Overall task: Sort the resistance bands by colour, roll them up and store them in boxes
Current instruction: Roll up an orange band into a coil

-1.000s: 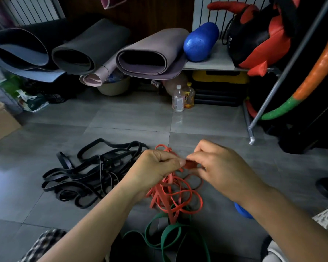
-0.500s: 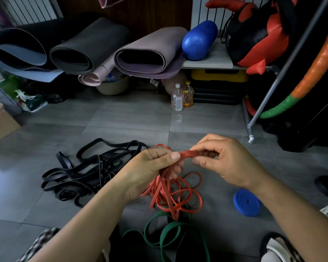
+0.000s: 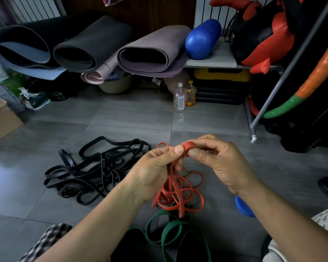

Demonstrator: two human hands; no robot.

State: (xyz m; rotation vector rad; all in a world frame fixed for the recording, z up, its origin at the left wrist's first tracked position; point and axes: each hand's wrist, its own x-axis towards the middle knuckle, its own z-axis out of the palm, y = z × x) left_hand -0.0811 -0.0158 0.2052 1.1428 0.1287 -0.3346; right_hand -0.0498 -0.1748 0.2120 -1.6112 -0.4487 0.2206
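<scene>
While my left hand [image 3: 155, 173] and right hand [image 3: 223, 165] pinch the red resistance band [image 3: 188, 145], its starting coil could spring open if either slips.

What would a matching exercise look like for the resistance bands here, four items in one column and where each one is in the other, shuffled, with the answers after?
Column one
1. black bands
2. red bands
3. green bands
4. blue roll

Column two
A. partly hidden behind the right forearm
B. heaped on the floor, left of both hands
C. on the floor nearest the person, at the bottom of the view
D. pinched between the left hand and the right hand, the rest hanging down

Pairs: 1-B, 2-D, 3-C, 4-A
</scene>
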